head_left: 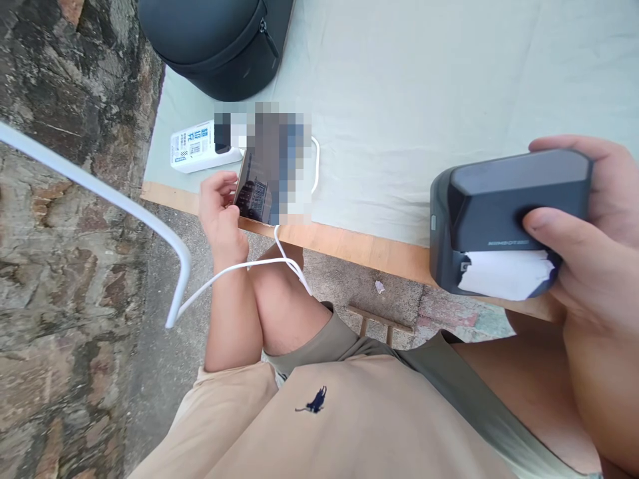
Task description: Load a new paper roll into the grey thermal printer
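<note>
My right hand (pixel 584 233) grips a dark grey label printer (pixel 509 193), thumb across its top, above the table's front edge at the right. White paper with a ragged edge (pixel 506 274) sticks out of the printer's slot. On the left, my left hand (pixel 222 213) is closed on the edge of a phone (pixel 255 189), held tilted at the table edge. Much of the phone's screen is blurred out by pixel blocks. Behind the phone stands a white box-shaped device with blue print (pixel 192 148), close to my left fingers.
A white cable (pixel 110 176) crosses from the left and loops below the phone. On the pale tablecloth (pixel 379 100) sits a black zippered case (pixel 214 46). The table's wooden edge (pixel 359 247) runs above my legs. A rough stone wall (pixel 64 266) borders the left side.
</note>
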`<state>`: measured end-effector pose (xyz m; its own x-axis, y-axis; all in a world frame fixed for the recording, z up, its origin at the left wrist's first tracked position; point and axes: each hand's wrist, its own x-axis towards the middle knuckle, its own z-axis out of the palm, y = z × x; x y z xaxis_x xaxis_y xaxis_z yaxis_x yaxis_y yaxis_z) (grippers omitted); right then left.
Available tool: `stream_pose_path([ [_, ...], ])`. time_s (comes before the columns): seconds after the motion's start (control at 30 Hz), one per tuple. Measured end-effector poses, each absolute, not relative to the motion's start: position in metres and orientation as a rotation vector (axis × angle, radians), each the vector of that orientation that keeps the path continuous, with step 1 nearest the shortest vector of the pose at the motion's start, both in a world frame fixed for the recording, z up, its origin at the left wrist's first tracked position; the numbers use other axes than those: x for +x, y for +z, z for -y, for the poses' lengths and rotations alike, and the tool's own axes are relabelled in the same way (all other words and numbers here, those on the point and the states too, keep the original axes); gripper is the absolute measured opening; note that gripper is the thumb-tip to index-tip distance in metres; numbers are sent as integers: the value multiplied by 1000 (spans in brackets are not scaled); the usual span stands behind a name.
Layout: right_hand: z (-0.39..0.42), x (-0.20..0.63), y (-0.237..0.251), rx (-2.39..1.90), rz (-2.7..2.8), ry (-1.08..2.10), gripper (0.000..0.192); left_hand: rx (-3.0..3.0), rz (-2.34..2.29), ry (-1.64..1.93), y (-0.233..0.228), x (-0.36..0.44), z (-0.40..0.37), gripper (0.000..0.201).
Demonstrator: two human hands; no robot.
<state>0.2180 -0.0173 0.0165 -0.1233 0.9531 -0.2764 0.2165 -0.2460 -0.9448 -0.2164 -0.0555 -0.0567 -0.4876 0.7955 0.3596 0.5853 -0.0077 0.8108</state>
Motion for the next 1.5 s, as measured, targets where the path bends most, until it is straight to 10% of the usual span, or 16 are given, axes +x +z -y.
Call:
stream_pose_path([
  [0.6,16,219,15,-1497,1395,1383,76,1377,-1859,1774,-74,-233,45,71],
  [1.5,17,218,13,-1483,1357,1407,83,1485,-2056,1420,-44,-208,58,36],
])
